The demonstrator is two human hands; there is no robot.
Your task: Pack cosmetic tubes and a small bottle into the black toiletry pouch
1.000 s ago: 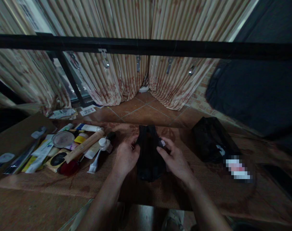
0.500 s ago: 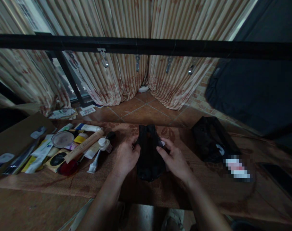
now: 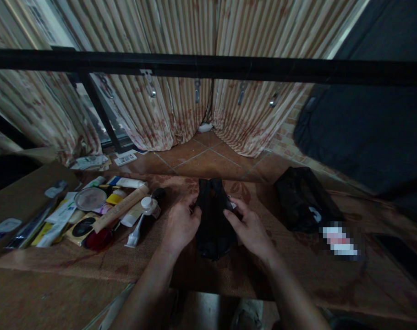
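Note:
A dark black fabric pouch (image 3: pixel 215 229) stands on the cloth-covered bench straight in front of me, with a notch between two peaks at its far edge. My left hand (image 3: pixel 184 220) pinches its left side between thumb and curled fingers. On the opposite side my right hand (image 3: pixel 246 222) grips the pouch's edge, thumb on the near face and fingers behind. A small pale tag shows by the right fingertips. What lies inside the pouch is too dark to make out.
Tubes, a round clear-lidded case (image 3: pixel 90 199), a white-capped bottle (image 3: pixel 149 206) and other toiletries lie left, beside a cardboard box (image 3: pixel 33 188). To the right are another black bag (image 3: pixel 304 199), a blurred packet (image 3: pixel 339 240) and a dark phone-like slab (image 3: pixel 401 256). A black rail (image 3: pixel 208 66) with hooks crosses ahead.

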